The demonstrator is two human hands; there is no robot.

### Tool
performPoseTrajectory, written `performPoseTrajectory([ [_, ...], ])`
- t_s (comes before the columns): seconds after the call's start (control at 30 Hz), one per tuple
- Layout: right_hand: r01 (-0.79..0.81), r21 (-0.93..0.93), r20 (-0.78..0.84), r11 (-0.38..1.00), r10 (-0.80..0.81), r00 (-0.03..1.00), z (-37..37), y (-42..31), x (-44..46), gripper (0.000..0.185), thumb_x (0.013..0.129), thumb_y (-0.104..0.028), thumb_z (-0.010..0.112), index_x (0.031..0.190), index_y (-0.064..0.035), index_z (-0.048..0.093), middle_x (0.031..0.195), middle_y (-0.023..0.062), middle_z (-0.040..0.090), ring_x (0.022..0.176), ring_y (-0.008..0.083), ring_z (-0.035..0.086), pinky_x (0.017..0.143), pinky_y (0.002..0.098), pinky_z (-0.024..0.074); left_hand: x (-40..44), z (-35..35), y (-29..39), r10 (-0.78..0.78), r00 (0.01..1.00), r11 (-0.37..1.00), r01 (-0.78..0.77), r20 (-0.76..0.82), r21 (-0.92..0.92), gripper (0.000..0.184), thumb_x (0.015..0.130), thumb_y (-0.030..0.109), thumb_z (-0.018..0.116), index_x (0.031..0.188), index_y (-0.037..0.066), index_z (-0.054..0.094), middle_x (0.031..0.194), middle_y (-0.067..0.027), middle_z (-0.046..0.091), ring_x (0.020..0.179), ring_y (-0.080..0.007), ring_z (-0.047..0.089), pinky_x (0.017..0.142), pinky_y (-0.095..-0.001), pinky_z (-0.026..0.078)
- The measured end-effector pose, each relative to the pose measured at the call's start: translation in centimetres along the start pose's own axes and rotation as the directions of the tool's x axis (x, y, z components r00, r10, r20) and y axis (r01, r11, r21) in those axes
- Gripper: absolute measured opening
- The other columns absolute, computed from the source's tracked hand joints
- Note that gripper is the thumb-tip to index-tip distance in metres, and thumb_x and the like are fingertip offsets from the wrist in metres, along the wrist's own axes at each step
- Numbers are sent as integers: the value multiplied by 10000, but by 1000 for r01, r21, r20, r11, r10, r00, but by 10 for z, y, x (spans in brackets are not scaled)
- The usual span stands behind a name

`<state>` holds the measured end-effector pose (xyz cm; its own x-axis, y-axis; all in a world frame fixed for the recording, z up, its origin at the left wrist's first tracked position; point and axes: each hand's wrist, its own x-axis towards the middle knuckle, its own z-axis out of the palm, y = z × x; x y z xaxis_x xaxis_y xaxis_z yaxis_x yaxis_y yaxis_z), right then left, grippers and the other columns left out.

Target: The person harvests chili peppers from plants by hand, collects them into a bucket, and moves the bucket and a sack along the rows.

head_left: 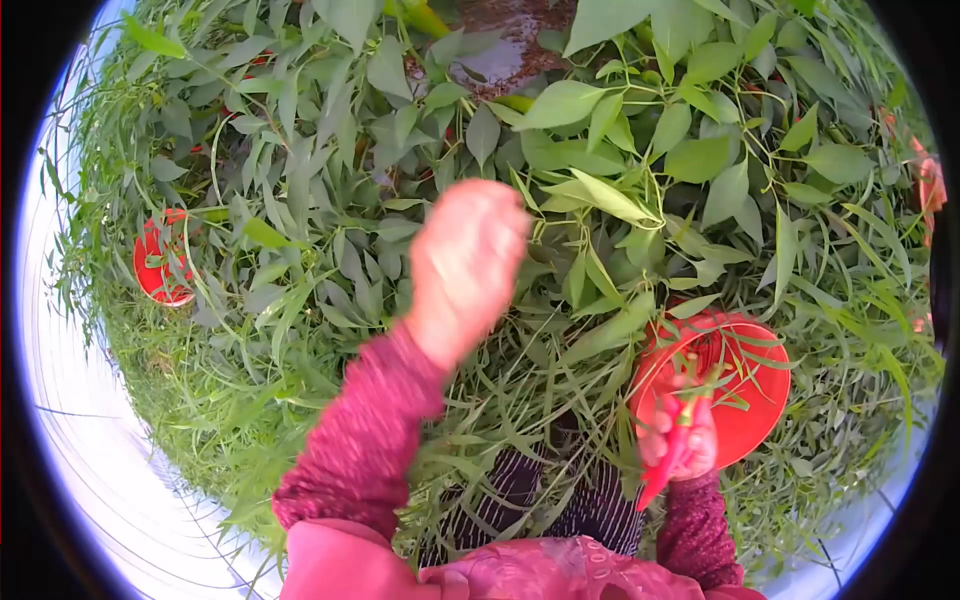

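My right hand (690, 445) is closed around several red chili peppers (670, 460) with green stems, one pointing down past the fingers. It is at the near left rim of a red bucket (765, 400), overlapping it in view. More red peppers show deep in the bucket, partly covered by thin leaves. My left hand (468, 265) is raised over the pepper plants (580, 110) in the middle, smeared by motion. Its fingers look curled, but I cannot make out whether anything is in them.
Dense leafy pepper plants fill the far side, with long grass blades (520, 370) nearer my legs. Another red bucket (165, 260) stands among leaves at the left. Bare soil and plastic sheeting (500, 50) show at the top. White sheeting (90, 420) runs along the left edge.
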<state>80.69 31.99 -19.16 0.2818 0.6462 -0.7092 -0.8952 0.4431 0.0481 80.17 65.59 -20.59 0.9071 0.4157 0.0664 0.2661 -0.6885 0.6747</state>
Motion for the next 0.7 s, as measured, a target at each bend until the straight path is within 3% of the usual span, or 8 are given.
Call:
performPoseTrajectory([
  [0.1,199,-266,-161,943,-247,955,-32,-36,-37,671,658,-109,696,1239,-75,362,904,120,583,649,224,630,516,340,566,-20,9,-105,-378,919,855,298,116,425,569,843,387,562,1212,-33,453,1109,-231,557,989,-378,550,854,-421,445],
  [0.2,135,-552,-299,823,-347,889,-65,-70,-71,627,753,-104,652,1303,-98,350,983,64,553,714,174,593,597,298,524,-46,34,-113,-752,534,652,687,386,320,765,832,576,488,1289,-28,381,1201,-244,513,1117,-348,512,964,-397,400],
  [0.27,102,-705,-334,702,-455,826,-101,-81,-81,626,770,-71,629,1323,-83,336,996,55,552,759,155,582,666,276,505,-79,69,-111,-670,670,728,507,320,461,766,841,565,485,1308,-30,360,1277,-251,457,1159,-341,487,992,-395,381],
  [0.4,-112,-843,-437,526,-548,713,-133,-82,-91,653,808,6,564,1390,-71,277,1058,41,549,883,108,537,807,239,442,-76,97,-67,-695,667,718,665,270,205,658,851,305,545,1341,-47,281,844,-243,629,837,-380,617,805,-423,474],
  [0.53,-234,-919,-390,317,-647,656,-164,-83,-97,577,831,-55,560,1366,-56,343,1076,49,568,914,125,537,799,245,430,-62,111,-55,-718,627,690,697,300,194,674,811,204,572,1347,-53,254,832,-263,620,851,-369,608,767,-418,468],
  [0.57,-150,-962,-269,230,-675,688,-138,-73,-89,434,841,-87,555,1259,-23,459,999,49,599,857,120,567,749,236,454,-64,124,-65,-854,390,358,921,344,-155,692,805,182,578,1356,-48,229,861,-268,612,868,-362,603,781,-411,466],
  [0.63,-152,-957,-275,247,-609,744,-94,-62,-76,341,846,-88,548,1175,-15,504,954,44,609,825,116,578,718,235,468,-75,152,-79,-843,392,317,915,367,-248,747,793,157,597,1374,-34,169,944,-268,590,899,-353,590,810,-395,463],
  [0.7,-122,-965,-235,231,-559,796,-39,-40,-48,143,859,-59,525,985,-11,573,850,36,627,730,107,600,647,237,497,-75,150,-67,-768,516,555,832,379,-8,806,782,165,614,1380,-37,112,1040,-249,561,941,-354,572,833,-391,460],
])
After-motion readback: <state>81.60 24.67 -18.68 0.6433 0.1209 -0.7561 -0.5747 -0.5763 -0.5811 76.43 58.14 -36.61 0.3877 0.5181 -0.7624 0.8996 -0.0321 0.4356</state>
